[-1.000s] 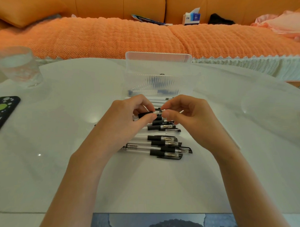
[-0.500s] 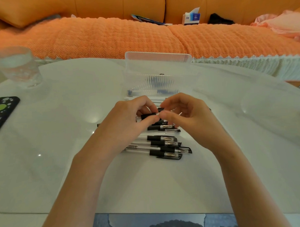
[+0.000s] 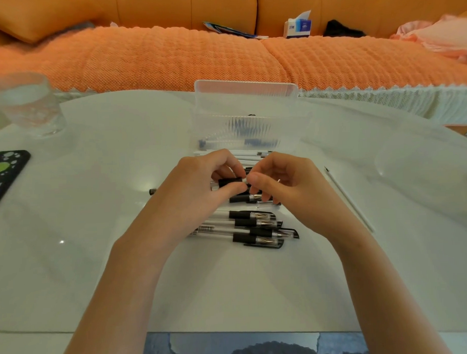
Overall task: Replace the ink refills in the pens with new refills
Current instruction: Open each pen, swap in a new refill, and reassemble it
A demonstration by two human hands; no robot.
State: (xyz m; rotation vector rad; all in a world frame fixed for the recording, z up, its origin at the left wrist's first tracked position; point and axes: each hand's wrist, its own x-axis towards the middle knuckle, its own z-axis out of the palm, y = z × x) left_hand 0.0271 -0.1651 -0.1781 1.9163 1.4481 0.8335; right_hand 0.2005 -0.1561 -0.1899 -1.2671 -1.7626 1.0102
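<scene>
The left hand [image 3: 198, 188] and the right hand [image 3: 291, 186] meet over the middle of the white, glossy desk [image 3: 97, 261] and hold one pen [image 3: 229, 182] together. The grip of the left hand is closed: thumb and curled fingers wrap the pen at its black, matte rubber sleeve. The grip of the right hand is closed too, as a narrow pinch of thumb and forefinger on the front end of the same pen, at 3 o'clock of the sleeve. A thin metal point shows between the right fingers; I cannot tell to which part it belongs.

Just below the hands, toward 6 o'clock, lies the pile of pens [image 3: 255, 226]. They have transparent plastic barrels, black sleeves and silver cone tips under clear caps, and all tips point to 3 o'clock. At 12 o'clock of the hands some white refills [image 3: 242, 157], thin and straight, lie side by side. Just behind them stands a clear box [image 3: 246, 115] of ribbed, frosted plastic with rounded corners; dark blue shapes show blurred through its wall. A single refill [image 3: 352, 201] lies apart at 3 o'clock, on a slant.

At 10 o'clock stands a thick, textured glass [image 3: 26, 104]. At 9 o'clock, at the edge, lies a black case [image 3: 4, 171] with green and grey dots. Behind the desk is an orange sofa cover [image 3: 170, 57] with waffle weave and a white lace edge.
</scene>
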